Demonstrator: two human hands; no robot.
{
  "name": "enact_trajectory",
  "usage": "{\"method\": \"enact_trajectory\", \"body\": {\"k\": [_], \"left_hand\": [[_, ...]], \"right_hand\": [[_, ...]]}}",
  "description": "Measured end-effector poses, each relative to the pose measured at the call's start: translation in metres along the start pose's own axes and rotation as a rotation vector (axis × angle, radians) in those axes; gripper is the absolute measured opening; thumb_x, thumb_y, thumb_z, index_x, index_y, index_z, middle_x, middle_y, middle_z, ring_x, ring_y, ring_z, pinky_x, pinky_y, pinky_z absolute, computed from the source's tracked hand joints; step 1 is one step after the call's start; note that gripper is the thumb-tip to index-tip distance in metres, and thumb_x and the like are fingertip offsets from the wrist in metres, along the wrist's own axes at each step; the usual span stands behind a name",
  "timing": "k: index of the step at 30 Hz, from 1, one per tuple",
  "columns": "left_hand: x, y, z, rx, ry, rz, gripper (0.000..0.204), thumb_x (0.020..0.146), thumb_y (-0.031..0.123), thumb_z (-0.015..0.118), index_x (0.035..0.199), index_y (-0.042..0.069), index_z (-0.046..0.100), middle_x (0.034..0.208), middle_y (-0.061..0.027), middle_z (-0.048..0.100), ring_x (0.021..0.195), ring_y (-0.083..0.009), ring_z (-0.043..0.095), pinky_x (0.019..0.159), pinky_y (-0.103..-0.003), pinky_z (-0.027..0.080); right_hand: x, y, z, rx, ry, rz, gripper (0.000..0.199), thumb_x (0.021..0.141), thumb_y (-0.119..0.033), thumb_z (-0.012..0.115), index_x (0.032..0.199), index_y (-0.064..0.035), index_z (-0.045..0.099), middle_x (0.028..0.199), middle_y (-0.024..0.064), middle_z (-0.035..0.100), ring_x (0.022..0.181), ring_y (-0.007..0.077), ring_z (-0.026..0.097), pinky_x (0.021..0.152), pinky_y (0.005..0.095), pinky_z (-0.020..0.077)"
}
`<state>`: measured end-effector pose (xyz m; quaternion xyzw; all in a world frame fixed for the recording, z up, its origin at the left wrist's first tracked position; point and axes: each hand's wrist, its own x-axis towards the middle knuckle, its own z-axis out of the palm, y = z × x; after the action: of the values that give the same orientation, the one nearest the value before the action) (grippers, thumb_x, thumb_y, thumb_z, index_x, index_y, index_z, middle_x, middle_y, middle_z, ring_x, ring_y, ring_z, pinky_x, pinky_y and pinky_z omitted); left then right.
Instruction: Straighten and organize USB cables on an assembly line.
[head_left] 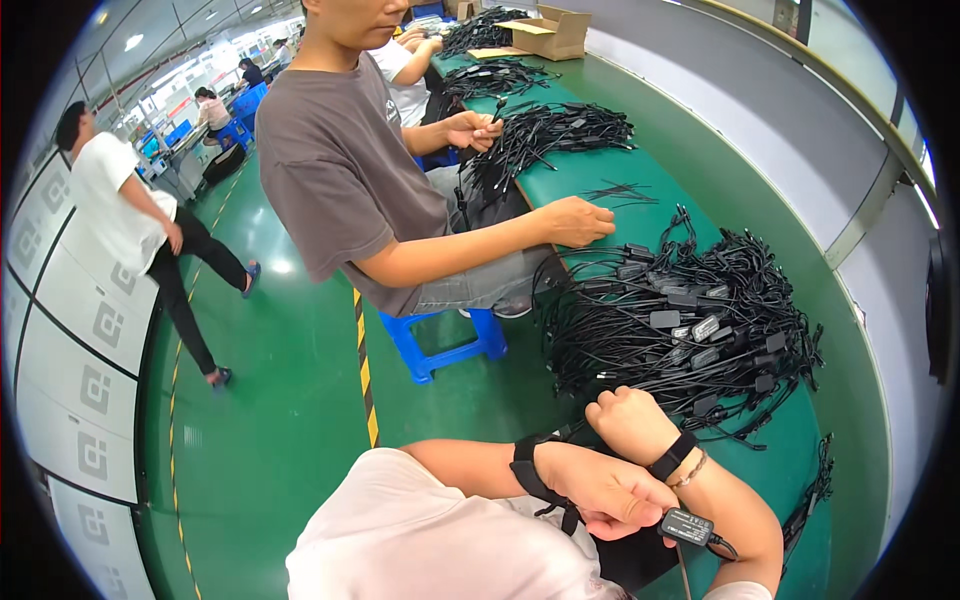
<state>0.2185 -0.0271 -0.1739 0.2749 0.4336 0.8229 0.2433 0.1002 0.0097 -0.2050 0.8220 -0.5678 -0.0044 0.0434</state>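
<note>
Black adapter is on the wearer's side of the cable pile on the surface. Left hand pinches adapter's end, fingers folded, probably keeping printed face exposed. Right hand curled beside pile's near edge; can't tell if holding anything.

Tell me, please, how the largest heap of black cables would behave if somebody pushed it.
The heap would probably bend and shift unevenly, since its thin cables curve loosely. Strands may drag their neighbours along, because many cross each other. The small rectangular boxes look rigid, so they might catch.
</note>
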Motion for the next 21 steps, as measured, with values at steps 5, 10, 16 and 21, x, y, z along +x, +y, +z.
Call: {"method": "enact_trajectory", "body": {"k": [5,10,16,21], "left_hand": [[0.003,0.002,0.001,-0.001,0.0,-0.006,0.045,0.09,0.043,0.038,0.108,0.003,0.048,0.047,0.0021,0.042,0.038,-0.0031,0.033,0.034,-0.018,0.022],[0.003,0.005,0.001,0.006,0.044,-0.012,0.045,0.09,0.042,0.04,0.108,0.001,0.047,0.048,0.0025,0.042,0.04,-0.0028,0.035,0.036,-0.017,0.023],[0.005,0.019,-0.002,0.038,0.073,-0.018,0.051,0.089,0.043,0.042,0.112,-0.001,0.044,0.049,0.0032,0.043,0.044,-0.0029,0.038,0.04,-0.017,0.025],[0.004,0.016,0.007,0.023,0.081,0.032,0.05,0.089,0.042,0.042,0.112,-0.003,0.044,0.048,0.0034,0.042,0.042,-0.003,0.036,0.039,-0.018,0.024]], "right_hand": [[-0.002,-0.001,0.01,0.103,-0.007,-0.086,0.004,0.065,-0.01,0.055,0.066,-0.0064,0.056,0.065,0.0065,0.054,0.064,0.0211,0.058,0.056,0.0301,0.0485],[-0.003,0.004,0.01,0.234,0.049,-0.022,0.007,0.067,-0.008,0.055,0.072,-0.0043,0.058,0.069,0.0083,0.056,0.069,0.022,0.059,0.06,0.0306,0.0494],[-0.018,0.024,-0.021,0.658,0.256,0.034,0.021,0.072,-0.003,0.054,0.092,-0.0027,0.061,0.083,0.0127,0.062,0.075,0.0225,0.062,0.066,0.027,0.0497],[-0.051,0.036,-0.078,1.107,-0.043,0.367,0.024,0.082,-0.01,0.052,0.104,-0.0016,0.058,0.09,0.0115,0.063,0.074,0.0184,0.062,0.068,0.0271,0.0493]]}}
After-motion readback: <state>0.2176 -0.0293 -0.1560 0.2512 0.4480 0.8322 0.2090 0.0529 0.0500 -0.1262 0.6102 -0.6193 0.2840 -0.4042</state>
